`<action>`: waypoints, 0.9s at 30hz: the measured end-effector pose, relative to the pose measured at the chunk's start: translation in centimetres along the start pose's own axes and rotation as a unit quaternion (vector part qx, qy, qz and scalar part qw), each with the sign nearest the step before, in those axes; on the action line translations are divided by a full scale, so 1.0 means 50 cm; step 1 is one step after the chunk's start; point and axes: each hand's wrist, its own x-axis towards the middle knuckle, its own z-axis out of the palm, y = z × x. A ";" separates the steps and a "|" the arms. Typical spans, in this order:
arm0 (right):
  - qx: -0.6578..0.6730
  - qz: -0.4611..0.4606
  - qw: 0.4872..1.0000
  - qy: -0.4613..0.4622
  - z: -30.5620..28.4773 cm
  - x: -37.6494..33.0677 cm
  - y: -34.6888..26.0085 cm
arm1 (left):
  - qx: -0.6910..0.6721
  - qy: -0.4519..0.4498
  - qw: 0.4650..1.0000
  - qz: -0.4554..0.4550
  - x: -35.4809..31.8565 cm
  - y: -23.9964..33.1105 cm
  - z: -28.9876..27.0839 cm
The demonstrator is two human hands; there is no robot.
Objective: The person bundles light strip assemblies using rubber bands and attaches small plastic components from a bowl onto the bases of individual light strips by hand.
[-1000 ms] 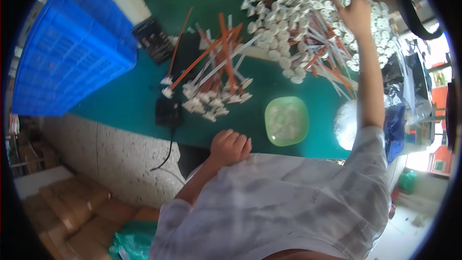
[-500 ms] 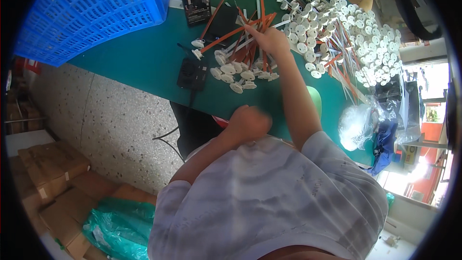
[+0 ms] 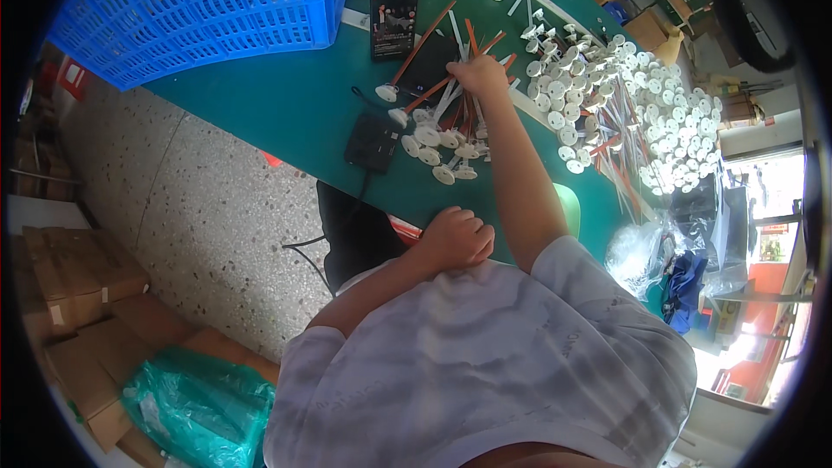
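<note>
My right hand (image 3: pixel 483 76) reaches over a small pile of white round disc-shaped pieces (image 3: pixel 426 136) with flat orange and white strips. Its fingers are closed on the upper ends of some strips (image 3: pixel 468 50); the palm side is hidden. Close to my shirt, at the table's near edge, my left hand (image 3: pixel 459 238) is curled into a fist. What it holds, if anything, cannot be seen. Two disc pieces with orange strips (image 3: pixel 387 93) lie at the pile's left side.
A large heap of similar discs (image 3: pixel 667 113) covers the right of the green table (image 3: pixel 251 95). A phone (image 3: pixel 394 22), a black box-shaped device (image 3: pixel 373 140) with a cable and a blue crate (image 3: pixel 199 9) lie left. Clear plastic bags (image 3: pixel 637 251) sit right; cartons (image 3: pixel 82 277) stand on the floor.
The view has shifted, so the table's things appear farther right and lower. Relative to the pile, my right hand has moved left across the strips. My left fist remains near my shirt.
</note>
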 end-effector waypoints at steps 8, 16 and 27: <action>-0.026 -0.006 0.999 0.041 -0.010 -0.006 -0.010 | 0.007 -0.007 1.000 -0.001 -0.004 -0.001 0.001; 0.260 0.072 0.963 0.012 -0.007 0.000 0.022 | 0.002 -0.004 1.000 -0.013 -0.006 0.004 0.003; 0.503 0.034 0.861 -0.069 -0.083 -0.044 0.087 | 0.023 0.003 1.000 0.000 -0.001 0.002 0.003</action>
